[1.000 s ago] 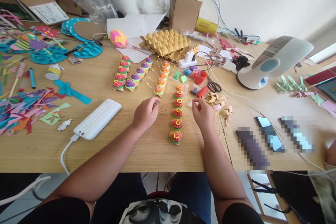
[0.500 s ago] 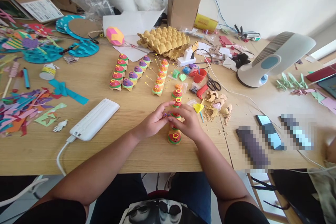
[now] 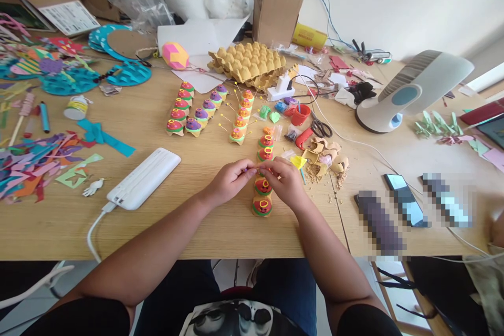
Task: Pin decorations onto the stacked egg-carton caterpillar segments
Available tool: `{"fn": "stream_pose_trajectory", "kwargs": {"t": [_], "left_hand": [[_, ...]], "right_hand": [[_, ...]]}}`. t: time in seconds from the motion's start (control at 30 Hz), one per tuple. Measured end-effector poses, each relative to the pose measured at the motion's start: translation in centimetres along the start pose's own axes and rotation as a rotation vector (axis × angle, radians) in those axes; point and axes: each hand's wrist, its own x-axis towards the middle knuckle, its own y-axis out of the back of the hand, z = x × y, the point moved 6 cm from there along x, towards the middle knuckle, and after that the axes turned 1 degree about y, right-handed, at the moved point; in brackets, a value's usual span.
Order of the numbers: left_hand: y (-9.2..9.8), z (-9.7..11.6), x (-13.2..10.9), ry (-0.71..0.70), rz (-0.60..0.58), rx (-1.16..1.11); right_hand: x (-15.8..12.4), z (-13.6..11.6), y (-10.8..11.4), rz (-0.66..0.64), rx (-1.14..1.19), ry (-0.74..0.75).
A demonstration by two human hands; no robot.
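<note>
A row of egg-carton cups with red, green and yellow tops (image 3: 263, 205) runs away from me at the table's middle. My left hand (image 3: 228, 181) and my right hand (image 3: 285, 181) meet above that row, fingers pinched together on a thin pin with a small purple head. The cup under the fingertips is partly hidden. Three more decorated rows (image 3: 205, 110) lie further back, one stuck with yellow-headed pins (image 3: 236, 115).
A white power bank (image 3: 144, 178) with cable lies left. Paper scraps (image 3: 31, 163) cover the left edge. An egg tray (image 3: 248, 63), cardboard box (image 3: 275, 16), scissors (image 3: 321, 127), red cup (image 3: 301, 114), fan (image 3: 413, 89) and phones (image 3: 403, 197) lie back and right.
Both hands came together from either side of the nearest row and now pinch the pin over it. A yellow scrap appeared where the right hand had been.
</note>
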Motion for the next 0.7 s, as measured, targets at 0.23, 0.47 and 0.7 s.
{"fn": "stream_pose_trajectory", "kwargs": {"t": [0.23,0.47,0.7], "left_hand": [[0.4,0.2,-0.1,-0.024,0.05,0.178],[0.6,1.4,-0.4,-0.259,0.16,0.551],[1.0,1.7,-0.6,-0.326,0.213,0.709]], "right_hand": [[0.0,0.0,-0.4,-0.052,-0.135,0.03],[0.0,0.4,-0.4,-0.062,-0.114,0.002],[-0.3,0.2,0.1,-0.092,-0.35,0.115]]}}
